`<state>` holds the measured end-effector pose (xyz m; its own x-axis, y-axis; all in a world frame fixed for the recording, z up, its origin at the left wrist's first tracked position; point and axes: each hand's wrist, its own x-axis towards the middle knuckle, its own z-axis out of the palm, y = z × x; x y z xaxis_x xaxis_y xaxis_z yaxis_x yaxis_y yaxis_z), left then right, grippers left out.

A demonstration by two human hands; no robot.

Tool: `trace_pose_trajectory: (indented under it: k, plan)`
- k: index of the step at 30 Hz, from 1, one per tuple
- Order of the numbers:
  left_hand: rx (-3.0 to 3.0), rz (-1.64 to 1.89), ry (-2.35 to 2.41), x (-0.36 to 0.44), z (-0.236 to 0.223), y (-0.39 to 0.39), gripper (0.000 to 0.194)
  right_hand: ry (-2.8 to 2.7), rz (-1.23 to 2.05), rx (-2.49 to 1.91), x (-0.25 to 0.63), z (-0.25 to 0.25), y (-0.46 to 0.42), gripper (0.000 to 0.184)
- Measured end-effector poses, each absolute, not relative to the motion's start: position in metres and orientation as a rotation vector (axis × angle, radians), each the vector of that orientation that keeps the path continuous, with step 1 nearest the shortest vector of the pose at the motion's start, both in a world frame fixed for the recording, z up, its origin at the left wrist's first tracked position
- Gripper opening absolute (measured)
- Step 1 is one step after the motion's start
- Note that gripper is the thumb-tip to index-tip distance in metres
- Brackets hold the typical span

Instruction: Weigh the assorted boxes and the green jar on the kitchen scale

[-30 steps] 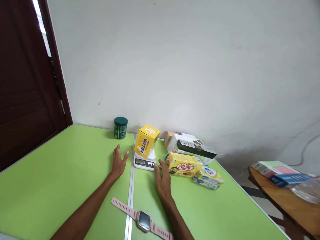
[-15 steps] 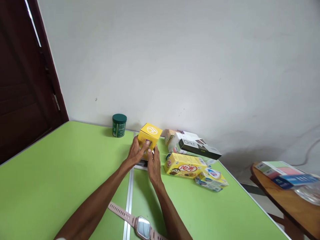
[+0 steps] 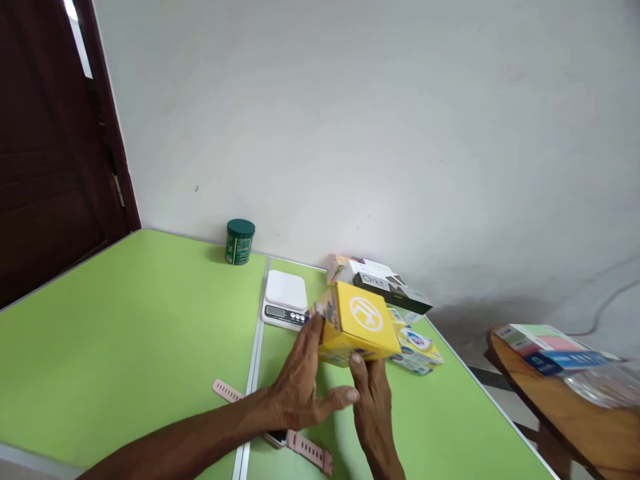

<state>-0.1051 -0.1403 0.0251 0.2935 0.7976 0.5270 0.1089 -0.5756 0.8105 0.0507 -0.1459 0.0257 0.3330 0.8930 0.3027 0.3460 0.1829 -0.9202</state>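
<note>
A yellow box with a white round logo on its end is held tilted above the table, between my two hands. My left hand presses its fingers along the box's left side, its thumb lifted away from the cardboard. From below and the right, my right hand grips the box, thumb on the near edge and other fingers partly hidden beneath. Behind the left fingers sits a white digital kitchen scale with a bare platform. Partly under my left wrist lies a smartwatch with a pink strap.
A dark green lidded tub stands near the wall. Several cartons lie at the right, among them a black-and-white box and a yellow-and-blue box. The green table borders a wooden stool bearing a flat box and clear plastic.
Both hands have brought the yellow box off the scale, towards me and to the right. It is now tipped with its logo end facing me, and the scale's platform is exposed.
</note>
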Motion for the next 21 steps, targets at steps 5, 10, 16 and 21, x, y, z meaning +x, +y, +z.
trace_pose_trajectory:
  k: [5,10,16,21]
  plan:
    - [1.949,1.177,0.836,-0.060,0.014,-0.152,0.125,-1.132,0.625,-1.360,0.083,0.011,-0.163,0.079]
    - [1.963,1.143,0.930,-0.051,0.017,-0.163,0.117,-1.067,0.739,-1.255,0.085,0.009,-0.158,0.075]
    - [2.028,1.013,0.916,-0.044,0.005,-0.205,0.115,-1.047,0.731,-1.363,0.108,0.002,-0.197,0.067]
    - [1.949,0.762,0.773,-0.007,0.010,-0.211,0.124,-0.938,0.563,-1.566,0.153,-0.005,-0.218,0.077]
